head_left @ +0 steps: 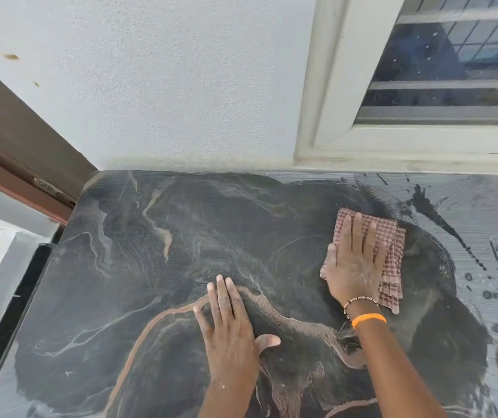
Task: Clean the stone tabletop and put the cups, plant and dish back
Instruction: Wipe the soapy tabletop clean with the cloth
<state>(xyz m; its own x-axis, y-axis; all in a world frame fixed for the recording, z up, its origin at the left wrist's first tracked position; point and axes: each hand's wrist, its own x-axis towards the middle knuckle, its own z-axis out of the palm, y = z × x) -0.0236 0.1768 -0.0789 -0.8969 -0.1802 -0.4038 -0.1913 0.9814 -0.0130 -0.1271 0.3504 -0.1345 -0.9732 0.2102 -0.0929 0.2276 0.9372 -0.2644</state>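
The tabletop [157,267] is a dark stone slab with pale and rusty veins, set against the far wall [166,101] under a window [423,86] at the far right; it is hard and stiff and will take firm pressure without harm. Its middle and left look wiped and matt; the right side is grey with dust or dried film, streaked and spotted dark, and by my judgement is the part left to clean.

The cloth [392,254] is a red-checked rag, folded, thin and limp; it lies flat on the stone, right of centre. The right hand [356,267] presses it down with an open palm, fingers spread, not clenched; the rag is pinned under the hand rather than gripped. The left hand [229,336] lies flat on the bare stone, near and left of the rag, holding nothing, seemingly bracing.

A soft rag will bunch if pushed by one edge; a flat palm over its middle suits best.

No cups, plant or dish are in view.
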